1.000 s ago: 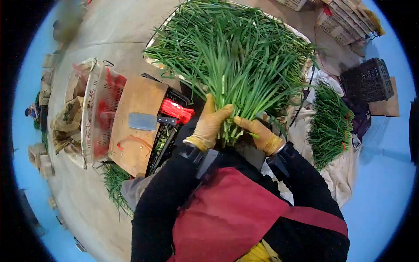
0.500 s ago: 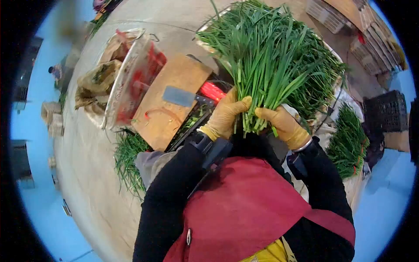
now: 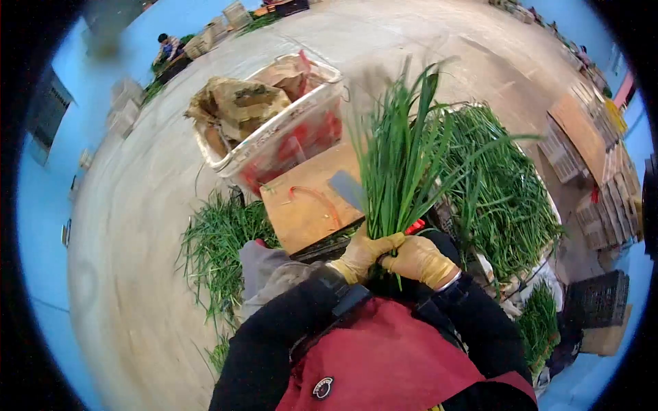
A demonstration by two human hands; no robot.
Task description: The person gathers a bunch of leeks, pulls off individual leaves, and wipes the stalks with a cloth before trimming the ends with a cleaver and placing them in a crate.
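Left hand (image 3: 363,256) and right hand (image 3: 422,262) are both gloved and closed on the green bunch (image 3: 397,171) near its stem ends, leaves fanned up and partly over the wooden board (image 3: 301,222). Best handled with a light, even pinch: firm enough that inner stalks don't slip, soft enough not to crush them. Level the butts between both thumbs, and comb in the leaf straying toward the leafy pile (image 3: 504,198). Hold it clear of the pile so leaves don't snag. Exact finger placement under the stems: can't tell.
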